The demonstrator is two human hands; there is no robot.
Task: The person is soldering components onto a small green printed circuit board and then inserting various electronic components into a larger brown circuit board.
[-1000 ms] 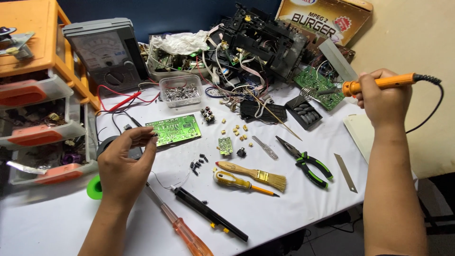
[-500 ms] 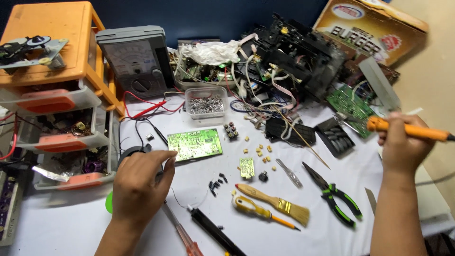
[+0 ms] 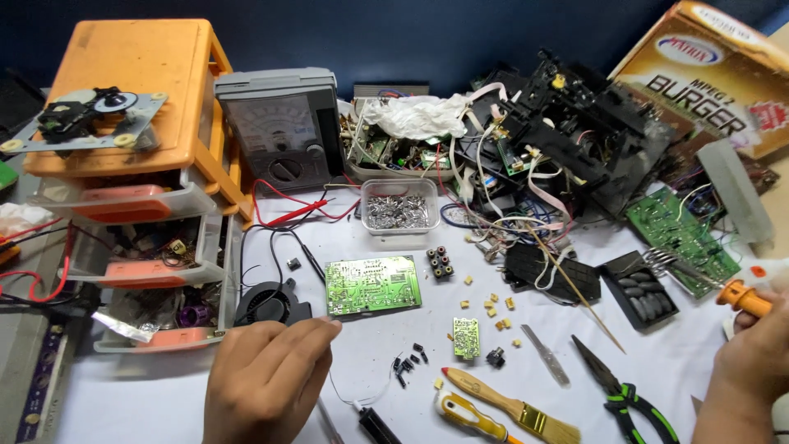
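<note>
My left hand [image 3: 265, 385] hovers low over the white tabletop with its fingers pressed together, pointing right. A thin wire [image 3: 355, 400] curls out from under its fingertips. Just beyond the fingertips lies a green circuit board [image 3: 372, 284], and a black round fan [image 3: 271, 304] sits close to the knuckles. My right hand [image 3: 752, 366] is at the right edge, closed around the orange handle of a soldering iron [image 3: 742, 297]; its tip is out of view. A small green board [image 3: 467, 337] and several loose yellow and black parts lie between the hands.
An orange drawer cabinet [image 3: 140, 99] stands at left, a grey analogue meter [image 3: 279, 123] behind the fan. A clear tub of screws [image 3: 399, 207], stripped black electronics [image 3: 567, 140], a cardboard box [image 3: 707, 74], a brush [image 3: 509, 403], pliers [image 3: 625, 395] and screwdrivers crowd the table.
My right hand with the soldering iron has dropped from the upper right to the lower right edge. My left hand has sunk lower, and the view has shifted right and closer.
</note>
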